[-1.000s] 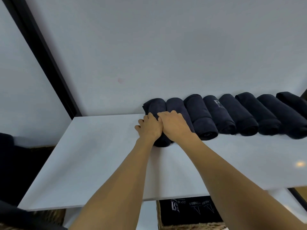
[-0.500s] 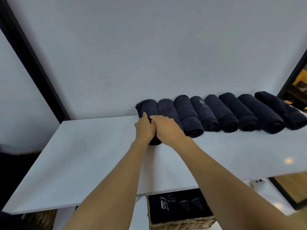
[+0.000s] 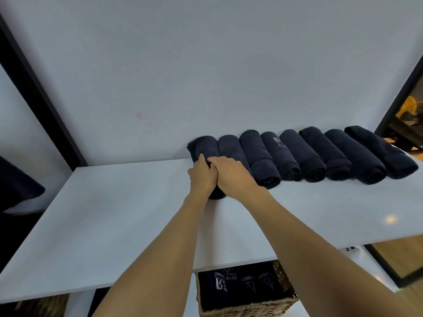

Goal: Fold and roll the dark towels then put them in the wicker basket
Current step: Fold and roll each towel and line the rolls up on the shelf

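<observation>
Person's left hand (image 3: 202, 178) and right hand (image 3: 233, 177) touching, both gripping the leftmost rolled towel (image 3: 203, 146), seven further rolls (image 3: 311, 154) lying alongside on the tabletop (image 3: 114, 213)

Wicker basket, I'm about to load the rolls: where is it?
Head view, bottom centre: the wicker basket sits below the near edge of the white table, with printed dark towels inside.

A white desk (image 3: 114, 225) stands against a plain white wall (image 3: 206, 65) bearing a faint pink mark (image 3: 139, 115). Black frame strips (image 3: 39, 92) edge the wall on both sides. A bright light spot (image 3: 391, 218) glints on the desk's right part. Below its right front edge lies a small white object (image 3: 350, 249) with dark slots.
</observation>
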